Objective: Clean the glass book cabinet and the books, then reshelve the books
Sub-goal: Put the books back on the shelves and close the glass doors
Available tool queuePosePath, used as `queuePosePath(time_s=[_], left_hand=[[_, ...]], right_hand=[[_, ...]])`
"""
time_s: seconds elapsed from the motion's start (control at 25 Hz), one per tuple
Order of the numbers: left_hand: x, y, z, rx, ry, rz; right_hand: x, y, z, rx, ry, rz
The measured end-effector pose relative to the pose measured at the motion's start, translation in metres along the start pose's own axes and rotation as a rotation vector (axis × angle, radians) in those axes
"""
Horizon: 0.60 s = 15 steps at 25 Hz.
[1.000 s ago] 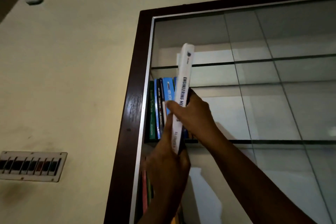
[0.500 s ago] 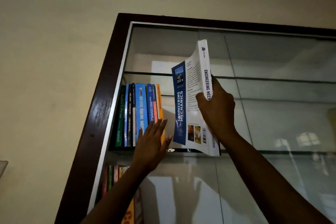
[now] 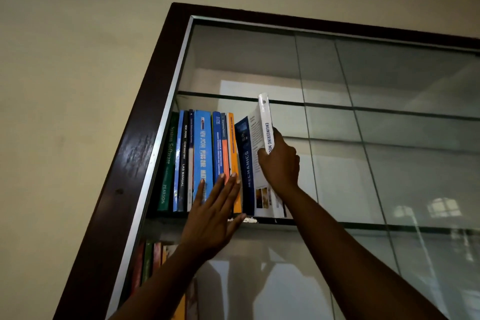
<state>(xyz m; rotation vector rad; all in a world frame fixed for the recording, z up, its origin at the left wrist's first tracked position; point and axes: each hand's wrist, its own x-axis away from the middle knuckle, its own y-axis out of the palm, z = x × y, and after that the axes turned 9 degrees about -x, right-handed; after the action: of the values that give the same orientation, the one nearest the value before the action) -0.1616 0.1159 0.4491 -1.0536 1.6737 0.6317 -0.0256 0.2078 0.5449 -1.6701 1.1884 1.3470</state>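
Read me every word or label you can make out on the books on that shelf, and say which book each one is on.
"System Software" and "PEARSON": green book
"CHEMISTRY LAB MANUAL": black book
"PLUS ONE": wide blue book; its other words are unclear
"ENGINEERING MEC...": spine of the white book, the rest hidden by the right hand
"...MECHANICS": the same book's cover
Remaining spines and the lower-shelf books: too small or blurred to read.

Glossy dark wood frame, reflective glass panes, glossy paper book

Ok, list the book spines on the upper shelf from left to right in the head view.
Green System Software book → black Chemistry Lab Manual → wide blue New Jyothi book → orange book → white Engineering Mechanics book, held by the right hand.
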Motion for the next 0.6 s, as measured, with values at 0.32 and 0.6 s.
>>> queuePosePath(time_s=[0.32,0.6], left_hand=[[0.005,0.003,-0.008,-0.057,0.049,0.024],[0.021,0.006,-0.016,-0.067,0.146,0.049]], right_hand=[[-0.003,0.060,0.016,-0.173,0.186,-0.184],[0.036,0.063,0.046,-0.392,0.174,-0.286]])
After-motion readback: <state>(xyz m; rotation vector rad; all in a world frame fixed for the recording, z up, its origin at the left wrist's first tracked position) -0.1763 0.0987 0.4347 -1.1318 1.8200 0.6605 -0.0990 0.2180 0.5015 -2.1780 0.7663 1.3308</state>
